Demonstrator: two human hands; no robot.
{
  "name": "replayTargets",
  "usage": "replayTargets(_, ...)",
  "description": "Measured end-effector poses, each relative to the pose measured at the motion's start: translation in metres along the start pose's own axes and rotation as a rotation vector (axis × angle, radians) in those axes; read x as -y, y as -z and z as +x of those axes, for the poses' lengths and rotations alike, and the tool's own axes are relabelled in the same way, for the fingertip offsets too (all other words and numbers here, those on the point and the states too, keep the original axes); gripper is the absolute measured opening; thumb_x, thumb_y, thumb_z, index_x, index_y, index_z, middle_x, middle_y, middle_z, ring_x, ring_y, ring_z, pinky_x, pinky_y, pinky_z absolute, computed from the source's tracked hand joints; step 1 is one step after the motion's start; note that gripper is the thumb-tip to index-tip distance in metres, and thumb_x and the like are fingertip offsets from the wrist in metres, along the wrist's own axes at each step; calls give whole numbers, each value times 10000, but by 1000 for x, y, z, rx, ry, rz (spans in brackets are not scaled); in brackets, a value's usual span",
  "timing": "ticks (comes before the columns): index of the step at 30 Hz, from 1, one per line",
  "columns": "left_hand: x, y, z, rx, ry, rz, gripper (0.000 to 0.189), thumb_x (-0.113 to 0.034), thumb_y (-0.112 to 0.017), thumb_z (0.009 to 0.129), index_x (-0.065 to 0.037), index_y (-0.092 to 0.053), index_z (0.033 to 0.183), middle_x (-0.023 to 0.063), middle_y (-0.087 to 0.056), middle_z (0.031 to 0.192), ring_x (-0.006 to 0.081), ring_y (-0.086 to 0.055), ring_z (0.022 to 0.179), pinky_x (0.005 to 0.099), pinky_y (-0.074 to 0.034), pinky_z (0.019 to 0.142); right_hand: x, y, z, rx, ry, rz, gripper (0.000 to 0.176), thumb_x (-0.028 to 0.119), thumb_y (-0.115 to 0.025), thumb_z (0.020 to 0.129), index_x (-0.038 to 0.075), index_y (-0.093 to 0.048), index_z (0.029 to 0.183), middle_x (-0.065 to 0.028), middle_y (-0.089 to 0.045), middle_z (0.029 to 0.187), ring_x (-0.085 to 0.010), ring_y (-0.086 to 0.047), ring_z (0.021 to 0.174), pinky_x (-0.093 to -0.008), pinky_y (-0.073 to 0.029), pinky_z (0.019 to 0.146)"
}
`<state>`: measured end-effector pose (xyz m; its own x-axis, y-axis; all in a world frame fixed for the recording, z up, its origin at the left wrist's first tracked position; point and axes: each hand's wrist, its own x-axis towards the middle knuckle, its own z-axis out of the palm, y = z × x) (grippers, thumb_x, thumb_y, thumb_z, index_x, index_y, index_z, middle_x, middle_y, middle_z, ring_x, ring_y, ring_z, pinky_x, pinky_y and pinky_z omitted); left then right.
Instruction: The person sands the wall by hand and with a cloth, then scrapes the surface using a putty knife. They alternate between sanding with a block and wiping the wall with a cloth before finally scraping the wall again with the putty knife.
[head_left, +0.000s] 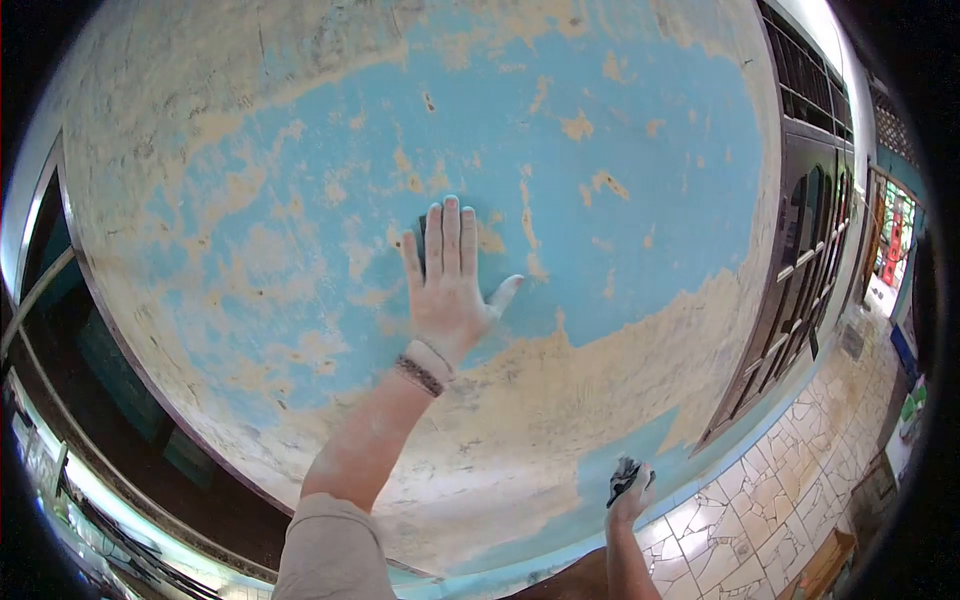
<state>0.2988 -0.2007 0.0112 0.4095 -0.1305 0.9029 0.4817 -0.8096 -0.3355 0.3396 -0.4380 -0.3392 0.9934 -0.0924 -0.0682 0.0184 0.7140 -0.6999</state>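
My left hand (pixel 450 280) lies flat against the blue patch of a wall (pixel 640 240), fingers straight and thumb out to the side. White dust coats its fingers, and a band circles the wrist. A dark grey edge (pixel 422 245) shows between the little finger and the ring finger; most of whatever it belongs to is hidden under the palm. Low on the right, my right hand (pixel 630 497), dusty too, is closed around a crumpled dark grey rag (pixel 624 478), close to the lower wall. Beige, worn areas surround the blue paint, with scraped spots inside it.
A dark barred window (pixel 810 230) borders the wall on the right, and another framed opening (pixel 130 370) is at the left. Cracked-tile flooring (pixel 770 500) runs along the wall's foot. A wooden piece (pixel 825 565) stands at the lower right, near assorted items.
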Motion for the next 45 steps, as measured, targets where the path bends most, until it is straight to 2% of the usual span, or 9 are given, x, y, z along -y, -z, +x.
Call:
replayTargets(6,63,22,157,-332,24,141,985,-701,-437,883,17,-208,1517,197,-195,1589,333,-140,1485,515,-21,1196,-14,8,-8,34,-6,-77,287,306,-503,1005,68,-569,860,-30,-574,695,-87,-465,491,-216,-347,429)
replayTargets(16,4,10,-15,52,77,1,1033,-703,-476,869,64,-196,1502,237,-161,1585,353,-95,1490,557,-8,1183,-5,-4,-40,153,-96,-129,331,308,-497,1008,16,-610,900,-29,-552,647,-85,-448,448,-226,-332,392)
replayTargets(23,68,10,159,-439,28,95,991,-698,-437,881,41,-223,1506,216,-211,1579,357,-154,1478,559,-44,1191,-7,-15,-29,115,-52,-152,300,274,-508,1005,33,-614,862,-7,-541,637,-78,-453,452,-216,-333,401)
replayTargets(29,-15,-24,-85,89,-3,5,988,-671,-497,859,21,-231,1512,212,-181,1590,364,-142,1481,564,-33,1183,-8,-29,-40,135,-43,-150,304,269,-506,1006,18,-631,889,5,-523,624,-66,-443,455,-217,-335,403)
replayTargets(32,-15,-23,-114,166,-116,1,953,-647,-497,870,14,-249,1510,210,-206,1584,334,-170,1481,562,-35,1182,-4,-16,-52,89,-77,-163,309,275,-501,1010,19,-629,893,1,-524,630,-68,-440,453,-219,-335,401)
replayTargets(35,25,4,-5,20,-94,31,872,-620,-479,897,-35,-279,1512,170,-266,1571,333,-227,1461,532,-95,1189,4,-7,-59,111,-106,-193,316,286,-497,1013,22,-627,898,-5,-528,640,-73,-439,452,-221,-336,400)
replayTargets(38,74,13,114,-427,-54,95,876,-583,-461,928,34,-232,1507,235,-195,1578,369,-187,1467,565,-68,1181,7,-8,-51,105,-52,-253,317,296,-491,1015,27,-631,923,-9,-532,653,-75,-444,464,-217,-337,408)
replayTargets(41,41,7,56,-254,-7,61,891,-593,-453,925,37,-219,1510,246,-178,1579,387,-163,1470,569,-51,1179,8,-17,-38,110,-17,-179,318,301,-490,1015,26,-636,950,-7,-530,658,-73,-450,477,-212,-339,418)
replayTargets(45,-30,-36,-157,318,-130,-26,953,-664,-470,873,-3,-239,1520,213,-159,1597,387,-106,1485,579,-22,1174,17,-18,-38,92,20,-206,322,296,-487,1017,16,-632,953,-13,-540,668,-72,-451,481,-209,-342,421)
